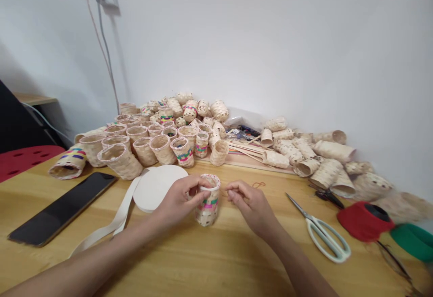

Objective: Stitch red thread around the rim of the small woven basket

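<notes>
Two hands at small woven basket (207, 200), upright on table (209, 261). Left hand (179, 200) closed round rim; right hand (248, 202) pinched, seemingly on thin thread. Rim-stitching step, likely; next pull needs steady basket.

Both forearms extend forward from the lower edge of the view and converge toward the centre; the left hand (177, 200) lies palm inward, fingers curled, thumb and forefinger closed in a grip at its right side; the right hand (252, 204) sits just beside it, knuckles up, thumb and forefinger pinched together toward the left hand; both wrists are nearly straight.
</notes>
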The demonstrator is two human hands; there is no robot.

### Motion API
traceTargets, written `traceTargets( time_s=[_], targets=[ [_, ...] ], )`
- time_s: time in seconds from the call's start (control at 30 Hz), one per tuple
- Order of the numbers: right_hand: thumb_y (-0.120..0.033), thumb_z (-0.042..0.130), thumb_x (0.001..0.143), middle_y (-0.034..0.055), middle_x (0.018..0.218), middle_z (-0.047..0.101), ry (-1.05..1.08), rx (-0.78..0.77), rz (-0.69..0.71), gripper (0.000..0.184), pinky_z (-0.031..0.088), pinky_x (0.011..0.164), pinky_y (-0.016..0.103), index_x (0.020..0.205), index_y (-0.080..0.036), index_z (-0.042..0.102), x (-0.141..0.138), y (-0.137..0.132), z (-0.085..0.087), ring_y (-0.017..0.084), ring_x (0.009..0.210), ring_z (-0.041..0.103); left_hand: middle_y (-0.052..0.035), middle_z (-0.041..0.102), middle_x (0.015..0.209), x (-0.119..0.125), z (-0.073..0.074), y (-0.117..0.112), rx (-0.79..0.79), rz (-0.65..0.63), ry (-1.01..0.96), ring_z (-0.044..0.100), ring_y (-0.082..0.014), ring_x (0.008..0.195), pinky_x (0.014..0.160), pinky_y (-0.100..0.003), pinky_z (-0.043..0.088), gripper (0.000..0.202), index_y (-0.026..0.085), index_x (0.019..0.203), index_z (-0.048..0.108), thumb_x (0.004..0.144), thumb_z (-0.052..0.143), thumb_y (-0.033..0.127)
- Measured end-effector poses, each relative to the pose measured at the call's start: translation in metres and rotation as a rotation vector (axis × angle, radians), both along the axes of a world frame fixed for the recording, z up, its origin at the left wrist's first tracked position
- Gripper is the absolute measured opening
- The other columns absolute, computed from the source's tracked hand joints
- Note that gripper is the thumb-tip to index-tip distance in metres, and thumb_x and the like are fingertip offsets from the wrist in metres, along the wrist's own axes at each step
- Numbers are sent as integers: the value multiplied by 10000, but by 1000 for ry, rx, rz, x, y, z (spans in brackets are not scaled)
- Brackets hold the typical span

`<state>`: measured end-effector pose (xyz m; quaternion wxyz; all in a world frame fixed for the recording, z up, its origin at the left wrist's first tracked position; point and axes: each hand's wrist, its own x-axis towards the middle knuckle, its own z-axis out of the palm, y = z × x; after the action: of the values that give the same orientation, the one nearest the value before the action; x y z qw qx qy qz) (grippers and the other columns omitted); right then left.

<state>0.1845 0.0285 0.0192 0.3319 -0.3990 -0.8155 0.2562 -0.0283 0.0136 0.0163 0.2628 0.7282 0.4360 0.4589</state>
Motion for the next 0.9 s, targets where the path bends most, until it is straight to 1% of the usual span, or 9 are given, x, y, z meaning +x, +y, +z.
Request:
traceTargets(
  time_s=[0.1,0.2,0.37,0.63,0.9],
  targets=[
    [-209,492,900,30,812,653,57,116,32,154,419,704,260,881,-194,645,-2,0,-1,162,778,586,-22,645,736,2,1,-2,80,-41,56,522,-123,632,562,-205,369,108,160,850,688,827,593,208],
    [-187,514,897,38,846,663,60,192,65,158,423,733,283,901,-205,671,-2,1,-2,170,817,580,-22,643,725,3,4,-5,118,-72,59,529,-121,639,577,-207,375,111,163,828,699,833,592,190],
    [-173,534,894,25,837,677,48,225,114,171,429,715,284,949,-222,688,-1,0,-1,163,798,585,-18,633,705,4,6,-7,105,-64,38,524,-116,626,565,-205,367,119,155,795,694,833,582,170],
    [-211,534,903,35,816,669,35,277,105,185,439,691,279,967,-228,707,-1,1,-4,158,775,583,-11,629,712,4,5,-6,89,-53,48,526,-114,646,584,-205,375,120,153,777,682,836,578,168],
    [-195,538,897,30,802,664,23,259,84,189,431,689,275,960,-229,713,-2,0,-4,159,768,580,-8,632,701,4,5,-5,119,-56,58,538,-116,639,580,-207,384,113,158,778,678,834,581,161]
  ],
)
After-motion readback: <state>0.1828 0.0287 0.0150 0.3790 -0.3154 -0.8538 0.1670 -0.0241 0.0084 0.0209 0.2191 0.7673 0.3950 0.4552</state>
